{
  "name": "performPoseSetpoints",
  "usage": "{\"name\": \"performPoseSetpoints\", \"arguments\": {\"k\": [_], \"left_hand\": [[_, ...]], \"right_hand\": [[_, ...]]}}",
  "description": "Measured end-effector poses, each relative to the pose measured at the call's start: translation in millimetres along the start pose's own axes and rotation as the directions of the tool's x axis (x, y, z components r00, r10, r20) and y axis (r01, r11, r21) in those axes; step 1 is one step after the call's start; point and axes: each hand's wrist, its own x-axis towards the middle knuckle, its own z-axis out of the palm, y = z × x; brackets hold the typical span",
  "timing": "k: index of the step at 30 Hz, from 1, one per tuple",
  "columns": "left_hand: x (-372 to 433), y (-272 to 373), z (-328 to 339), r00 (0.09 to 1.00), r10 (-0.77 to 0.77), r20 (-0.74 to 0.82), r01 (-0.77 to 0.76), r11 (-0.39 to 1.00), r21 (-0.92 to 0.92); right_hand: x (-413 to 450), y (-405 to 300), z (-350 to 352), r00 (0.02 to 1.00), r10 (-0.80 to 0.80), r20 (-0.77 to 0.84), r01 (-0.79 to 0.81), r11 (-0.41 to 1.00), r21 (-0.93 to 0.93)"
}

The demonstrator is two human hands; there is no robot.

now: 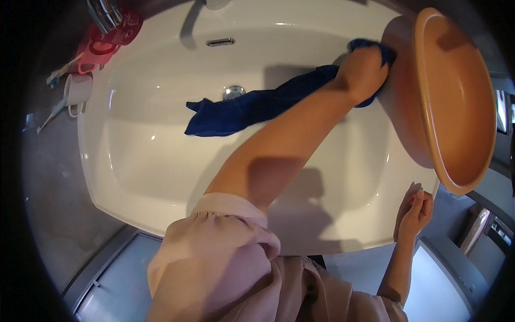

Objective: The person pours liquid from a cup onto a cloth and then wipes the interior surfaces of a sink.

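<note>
My left hand [366,74] reaches across the white ceramic sink [161,157] and grips a bunched end of a dark blue cloth [257,106]. The rest of the cloth trails leftward over the sink bowl, its loose end just below the metal drain plug [234,92]. Right beside that hand, an orange plastic basin [458,104] rests tilted at the sink's right side; whether the cloth touches it, I cannot tell. At the sink's right front rim is my right hand [418,211], fingers curled in, with nothing visible in them.
Beyond the sink's left rim are a chrome faucet part [105,16], a pink cup [96,54] and a white cup [78,89] with toothbrushes by them. A metal overflow slot [220,42] sits in the back wall. Below the grey counter [60,173] is a ribbed panel [120,281].
</note>
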Motion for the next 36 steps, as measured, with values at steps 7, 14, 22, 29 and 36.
{"name": "performPoseSetpoints", "arguments": {"k": [7, 14, 22, 29, 36], "left_hand": [[4, 3, 3, 0.998, 0.033, 0.053, -0.034, 0.999, 0.017], [-18, -86, 29, 0.977, 0.211, 0.04, -0.214, 0.969, 0.12], [-42, -104, 24, 0.978, 0.201, -0.064, -0.189, 0.969, 0.16], [-9, 0, 2, 0.99, 0.018, 0.137, -0.023, 0.999, 0.037], [-9, -11, -1, 0.954, -0.029, 0.299, -0.012, 0.991, 0.133]], "right_hand": [[2, 10, 0, 0.999, 0.044, -0.008, -0.042, 0.979, 0.198], [2, 8, 0, 1.0, -0.002, 0.013, 0.002, 0.999, 0.049], [-2, -9, 12, 0.999, 0.021, 0.024, -0.025, 0.987, 0.157], [-6, 1, 4, 1.0, 0.005, 0.022, -0.007, 0.993, 0.119], [3, 5, -3, 1.0, -0.006, 0.027, 0.006, 1.0, 0.0]]}}
